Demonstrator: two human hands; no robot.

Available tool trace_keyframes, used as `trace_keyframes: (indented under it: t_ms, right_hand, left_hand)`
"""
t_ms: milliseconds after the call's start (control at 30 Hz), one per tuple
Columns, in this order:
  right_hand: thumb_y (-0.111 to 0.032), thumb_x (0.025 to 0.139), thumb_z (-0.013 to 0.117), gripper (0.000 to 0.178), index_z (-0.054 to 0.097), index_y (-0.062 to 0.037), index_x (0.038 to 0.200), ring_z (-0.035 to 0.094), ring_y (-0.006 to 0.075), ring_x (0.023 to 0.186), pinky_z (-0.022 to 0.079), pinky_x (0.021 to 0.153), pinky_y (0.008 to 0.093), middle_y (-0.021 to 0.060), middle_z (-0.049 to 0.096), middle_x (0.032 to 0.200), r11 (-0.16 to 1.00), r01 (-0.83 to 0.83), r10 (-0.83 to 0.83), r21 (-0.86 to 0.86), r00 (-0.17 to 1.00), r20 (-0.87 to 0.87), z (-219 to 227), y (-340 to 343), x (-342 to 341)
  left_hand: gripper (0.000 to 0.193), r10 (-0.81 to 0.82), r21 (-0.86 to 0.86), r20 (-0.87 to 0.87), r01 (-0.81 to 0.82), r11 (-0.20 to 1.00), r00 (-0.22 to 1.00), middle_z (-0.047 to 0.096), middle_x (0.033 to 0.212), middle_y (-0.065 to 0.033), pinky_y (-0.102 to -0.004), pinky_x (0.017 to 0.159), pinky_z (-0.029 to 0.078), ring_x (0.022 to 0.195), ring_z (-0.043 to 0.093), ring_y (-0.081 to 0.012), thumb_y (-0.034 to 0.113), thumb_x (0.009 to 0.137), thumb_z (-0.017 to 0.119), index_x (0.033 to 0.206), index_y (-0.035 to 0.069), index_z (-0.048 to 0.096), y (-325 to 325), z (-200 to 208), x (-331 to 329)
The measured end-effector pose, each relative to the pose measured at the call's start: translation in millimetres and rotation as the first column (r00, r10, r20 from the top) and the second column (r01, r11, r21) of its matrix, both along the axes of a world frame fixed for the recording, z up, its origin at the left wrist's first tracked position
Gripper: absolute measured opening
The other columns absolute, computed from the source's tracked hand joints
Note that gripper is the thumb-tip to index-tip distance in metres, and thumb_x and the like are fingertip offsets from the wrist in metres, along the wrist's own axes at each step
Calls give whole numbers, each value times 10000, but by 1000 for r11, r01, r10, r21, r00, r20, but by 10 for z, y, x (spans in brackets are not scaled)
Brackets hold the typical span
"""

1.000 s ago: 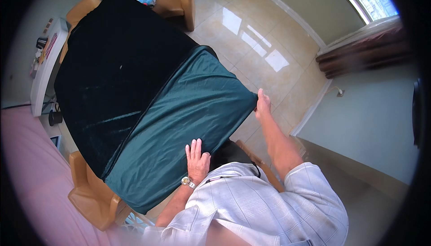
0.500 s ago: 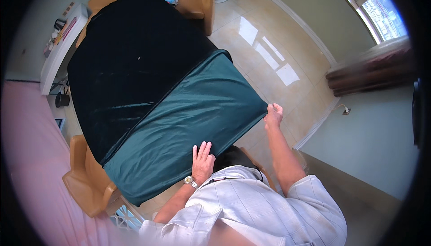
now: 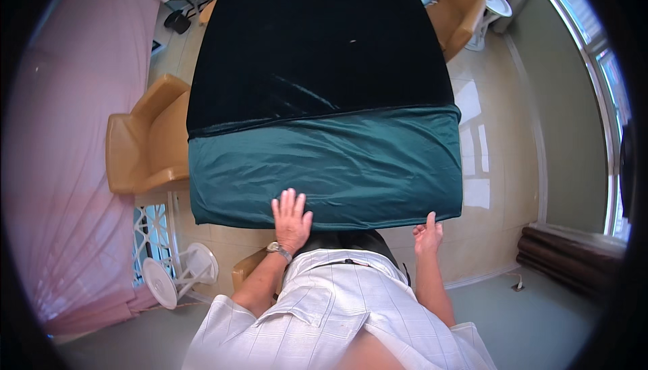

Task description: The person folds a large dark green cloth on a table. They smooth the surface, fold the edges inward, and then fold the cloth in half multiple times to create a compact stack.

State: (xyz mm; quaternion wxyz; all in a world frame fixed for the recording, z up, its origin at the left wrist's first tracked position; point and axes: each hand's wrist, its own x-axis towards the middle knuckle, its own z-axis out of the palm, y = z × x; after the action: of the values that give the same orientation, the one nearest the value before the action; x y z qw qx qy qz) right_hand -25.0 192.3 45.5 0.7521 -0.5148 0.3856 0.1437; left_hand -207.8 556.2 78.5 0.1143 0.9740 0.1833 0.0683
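Note:
A large table is covered by a dark cloth, black and velvety on its far part (image 3: 317,46). Across the near part lies a smooth dark green layer of cloth (image 3: 364,167), wrinkled, its edge along the table's front. My left hand (image 3: 291,223) rests on the green cloth near that edge, palm down, fingers out and holding nothing. At the right end of the front edge is my right hand (image 3: 428,236). Its index finger points up against the cloth's edge, while the other fingers are loosely bent, with no cloth visibly pinched.
Tan armchairs stand left (image 3: 158,137) and far right (image 3: 459,6) of the table. A small white round stool (image 3: 162,282) is at the lower left, by a pink curtain (image 3: 81,134). Windows (image 3: 601,66) and a rolled brown bundle (image 3: 560,255) are on the right.
The view has turned, so the table now faces me squarely. My right hand has let go of the cloth's corner and sits a little left of it. The left hand still lies on the cloth.

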Motion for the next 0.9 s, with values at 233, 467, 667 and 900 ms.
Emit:
trace_keyframes:
  t_ms: [233,467,667,900]
  right_hand:
    - [-244,1053,712,253,488,-141,995,570,126,620,487,529,285,-4,531,763,993,-93,96,-75,995,35,60,74,-83]
    - [-330,1025,749,309,531,-112,1001,599,153,643,506,535,310,23,588,773,995,-101,101,-28,995,10,54,133,-87]
    - [-410,1017,743,337,589,-110,1033,662,195,688,537,553,357,55,662,806,958,-202,234,202,961,-149,12,459,-368]
    - [-358,1039,714,242,662,-144,940,642,186,640,520,573,358,27,667,724,975,-178,181,134,984,-10,332,689,-328]
  left_hand:
    - [577,475,164,46,-476,864,879,345,1696,-233,-653,1267,169,1588,273,-419,324,1057,587,1580,103,485,826,-335,-694]
    - [610,766,-145,320,-770,622,558,383,1651,-260,-670,1232,241,1550,333,-444,295,1001,683,1529,62,485,1046,-461,-1027]
    - [711,57,-139,131,-39,990,990,401,1645,-233,-696,1239,208,1544,346,-439,298,866,836,1484,105,543,512,193,-994]
    - [741,32,-118,77,-23,993,997,430,1649,-159,-676,1248,234,1545,360,-393,79,752,846,1451,145,610,716,54,-1052]
